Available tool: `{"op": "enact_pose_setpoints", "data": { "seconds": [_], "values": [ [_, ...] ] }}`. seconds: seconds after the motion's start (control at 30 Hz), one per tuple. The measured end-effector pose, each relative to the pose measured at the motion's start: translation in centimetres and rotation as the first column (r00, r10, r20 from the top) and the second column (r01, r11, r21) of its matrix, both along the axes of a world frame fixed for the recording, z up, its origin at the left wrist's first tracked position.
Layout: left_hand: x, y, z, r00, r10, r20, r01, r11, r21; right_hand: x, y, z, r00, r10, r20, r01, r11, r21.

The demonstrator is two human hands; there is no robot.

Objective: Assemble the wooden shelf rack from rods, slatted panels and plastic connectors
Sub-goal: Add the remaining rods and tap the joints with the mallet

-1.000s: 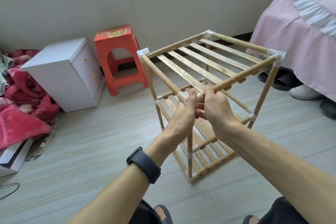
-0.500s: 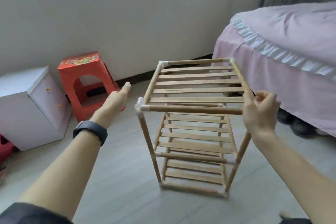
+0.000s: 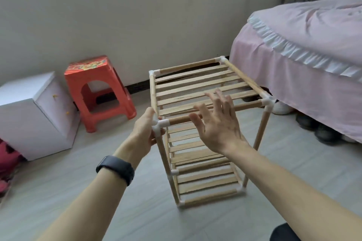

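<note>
On the pale grey floor, a three-tier slatted wooden shelf rack is standing upright, with round wooden rods meeting in white plastic connectors at every corner in view. It's sitting just beside the bed with the pink frilled cover, far-right top corner near the bed's skirt.

Left grip is grasping the rack at its near-left top corner. The thumb is lying up along the left side rod and the fingers are curling round the upright just under the white three-way corner connector. So the rack is sitting to the right of and beyond that grip, corner tucked against the palm.

Right grip is released, holding nothing: fingers are spreading wide, palm facing away toward the rack. It's hovering over the near top rod, around mid-span, hiding part of it. Fingertips are motion-blurred, so I can't tell whether it's touching the rod or the top slats.

Black wristband is sitting on the left wrist. Red plastic stool and white box-shaped cabinet are standing by the wall, left of the rack and well apart from it. Shoes are poking out from under the bed.
</note>
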State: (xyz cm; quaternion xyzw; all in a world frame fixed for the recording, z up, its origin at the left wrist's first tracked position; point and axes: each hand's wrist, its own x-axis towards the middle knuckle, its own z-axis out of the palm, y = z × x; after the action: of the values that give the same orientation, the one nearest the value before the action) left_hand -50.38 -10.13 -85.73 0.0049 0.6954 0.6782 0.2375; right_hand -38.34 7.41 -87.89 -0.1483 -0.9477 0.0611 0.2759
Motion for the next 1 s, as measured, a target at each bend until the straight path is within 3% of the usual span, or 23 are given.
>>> {"op": "enact_pose_setpoints", "data": {
  "seconds": [0.13,0.2,0.27,0.4,0.47,0.5,0.57,0.63,0.73,0.83,0.9,1.0],
  "values": [
    [3.6,1.7,0.5,0.995,0.077,0.071,-0.082,0.994,0.071,-0.7,1.5,-0.7,0.999,-0.007,0.044,0.023,0.93,-0.366],
    [5.5,2.6,1.0,0.99,0.031,0.139,-0.052,0.987,0.149,-1.1,1.6,-0.7,0.998,-0.047,0.028,0.055,0.806,-0.59],
    [7.3,3.5,1.2,0.987,-0.104,0.121,0.081,0.98,0.18,-1.2,1.4,-0.5,0.994,-0.075,-0.079,-0.01,0.664,-0.748],
    [9.1,4.0,1.6,0.973,-0.215,0.079,0.214,0.977,0.029,0.5,0.0,-0.4,0.98,-0.013,-0.196,-0.168,0.464,-0.87],
    [8.6,3.4,1.6,0.939,-0.309,-0.154,0.29,0.948,-0.132,1.4,-0.1,-0.3,0.97,0.051,-0.237,-0.236,0.428,-0.873],
    [8.2,2.9,1.4,0.867,-0.361,-0.344,0.295,0.927,-0.229,1.7,0.1,-0.3,0.965,0.083,-0.248,-0.26,0.411,-0.874],
    [7.2,2.0,1.1,0.611,-0.41,-0.677,0.143,0.899,-0.414,1.9,0.3,-0.2,0.965,0.099,-0.244,-0.263,0.395,-0.88],
    [6.1,1.8,0.8,0.339,-0.429,-0.837,-0.074,0.875,-0.478,1.9,0.3,-0.4,0.972,0.091,-0.218,-0.236,0.4,-0.886],
    [4.6,2.9,0.6,0.135,-0.582,-0.802,-0.231,0.769,-0.597,1.8,-0.2,-0.3,0.979,0.074,-0.191,-0.205,0.377,-0.903],
    [3.8,4.1,0.1,0.092,-0.697,-0.711,-0.308,0.659,-0.686,1.6,-0.4,0.1,0.983,0.055,-0.176,-0.184,0.34,-0.922],
    [3.4,3.9,-0.3,0.009,-0.671,-0.741,-0.284,0.709,-0.645,1.4,-0.4,0.2,0.986,0.032,-0.167,-0.167,0.339,-0.926],
    [2.3,3.2,-1.4,-0.207,-0.618,-0.759,-0.316,0.776,-0.546,1.1,-0.4,0.2,0.987,0.002,-0.162,-0.153,0.338,-0.929]
  ]
}}
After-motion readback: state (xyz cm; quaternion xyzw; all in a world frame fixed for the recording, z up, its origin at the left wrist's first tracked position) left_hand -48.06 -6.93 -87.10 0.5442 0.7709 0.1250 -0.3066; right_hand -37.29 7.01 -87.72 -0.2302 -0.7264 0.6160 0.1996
